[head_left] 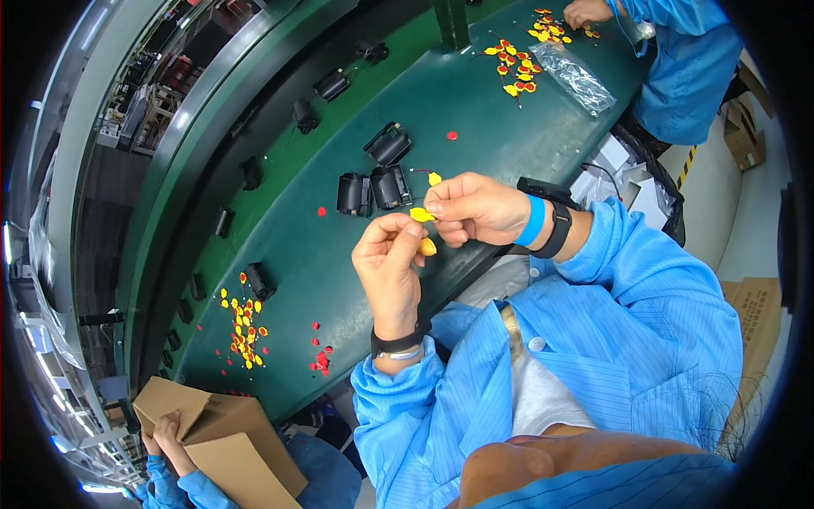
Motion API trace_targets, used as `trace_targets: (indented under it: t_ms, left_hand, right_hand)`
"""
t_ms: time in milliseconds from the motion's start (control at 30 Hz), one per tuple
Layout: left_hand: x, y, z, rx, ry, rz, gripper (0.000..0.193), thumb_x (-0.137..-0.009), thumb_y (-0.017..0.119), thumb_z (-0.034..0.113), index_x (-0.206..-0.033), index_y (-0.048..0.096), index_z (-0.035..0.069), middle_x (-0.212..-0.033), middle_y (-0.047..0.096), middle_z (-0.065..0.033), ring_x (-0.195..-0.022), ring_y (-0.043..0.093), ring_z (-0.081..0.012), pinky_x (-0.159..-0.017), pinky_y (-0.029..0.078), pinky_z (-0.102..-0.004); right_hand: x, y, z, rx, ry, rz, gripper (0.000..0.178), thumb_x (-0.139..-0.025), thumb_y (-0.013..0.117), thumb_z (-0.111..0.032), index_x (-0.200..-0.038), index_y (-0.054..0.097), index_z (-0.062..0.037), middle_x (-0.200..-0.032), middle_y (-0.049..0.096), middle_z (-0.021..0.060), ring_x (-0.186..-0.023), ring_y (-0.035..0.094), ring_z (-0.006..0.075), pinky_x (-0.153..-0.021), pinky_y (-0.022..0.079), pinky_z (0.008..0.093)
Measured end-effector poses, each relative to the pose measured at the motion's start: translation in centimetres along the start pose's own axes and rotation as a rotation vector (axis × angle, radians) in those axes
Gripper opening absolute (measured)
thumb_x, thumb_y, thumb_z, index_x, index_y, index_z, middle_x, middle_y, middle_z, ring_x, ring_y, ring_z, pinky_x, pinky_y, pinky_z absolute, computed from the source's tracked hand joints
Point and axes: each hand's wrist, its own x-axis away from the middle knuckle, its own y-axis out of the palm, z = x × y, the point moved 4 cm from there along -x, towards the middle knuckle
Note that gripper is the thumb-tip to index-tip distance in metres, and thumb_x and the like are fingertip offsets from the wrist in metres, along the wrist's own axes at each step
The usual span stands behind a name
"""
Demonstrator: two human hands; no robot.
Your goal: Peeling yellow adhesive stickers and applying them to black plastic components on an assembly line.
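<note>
My left hand (388,263) and my right hand (471,208) meet above the green work table (339,254), both pinching a small yellow tab piece (420,215). A second small orange-yellow piece (428,247) sits between my left fingers just below it. Three black box-shaped parts (373,188) lie on the table just beyond my hands, with another yellow piece on a thin wire (433,178) beside them. Both wrists wear dark bands, the right one also a blue band.
A pile of yellow and red pieces (243,327) lies at the left, with another pile (519,64) and a clear plastic bag (575,76) far right. One person's hands (585,12) work at the top right; another person holds a cardboard box (220,437) lower left. Black parts ride the belt (254,170).
</note>
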Motion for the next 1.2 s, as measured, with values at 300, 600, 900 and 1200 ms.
trace_targets:
  t_ms: [300, 600, 900, 1200]
  left_hand:
    - [5.1, -10.0, 3.6, -0.594, 0.110, 0.320, 0.002, -0.081, 0.064, 0.000, -0.080, 0.062, 0.000, -0.070, 0.058, 0.0007, -0.059, 0.051, -0.0050, -0.054, 0.039, -0.0180]
    - [9.6, -18.7, 5.2, -1.997, -0.317, 0.550, 0.010, -0.073, 0.065, 0.011, -0.078, 0.062, 0.002, -0.075, 0.061, -0.0133, -0.066, 0.061, -0.0306, -0.059, 0.050, -0.0385]
    - [5.4, -15.3, 9.1, -2.110, 0.000, 0.488, 0.019, -0.071, 0.059, 0.000, -0.089, 0.064, 0.002, -0.106, 0.055, -0.0174, -0.095, 0.056, -0.0347, -0.077, 0.049, -0.0429]
    - [-11.4, -11.6, 7.8, -1.426, 0.232, 0.181, 0.012, -0.080, 0.059, 0.006, -0.087, 0.069, 0.003, -0.072, 0.068, -0.0125, -0.066, 0.066, -0.0240, -0.065, 0.051, -0.0322]
  right_hand:
    - [0.4, -1.2, -0.8, -0.147, 0.073, -0.099, 0.015, -0.096, 0.052, -0.021, -0.087, 0.052, -0.0090, -0.062, 0.037, -0.0037, -0.055, 0.039, 0.0092, -0.054, 0.032, 0.0259]
    - [-0.2, -3.2, -0.6, -0.027, 0.090, -0.015, 0.021, -0.093, 0.057, -0.021, -0.077, 0.048, -0.0090, -0.064, 0.044, -0.0020, -0.055, 0.042, 0.0103, -0.054, 0.035, 0.0255]
    - [1.0, -5.4, -3.0, 0.114, -0.014, 0.080, 0.019, -0.091, 0.059, -0.020, -0.079, 0.051, -0.0069, -0.065, 0.047, -0.0009, -0.057, 0.046, 0.0103, -0.054, 0.037, 0.0241]
    - [1.4, -9.4, -5.6, 0.382, -0.127, 0.173, 0.009, -0.089, 0.058, -0.012, -0.089, 0.056, -0.0034, -0.074, 0.056, 0.0000, -0.066, 0.053, 0.0074, -0.060, 0.044, 0.0220]
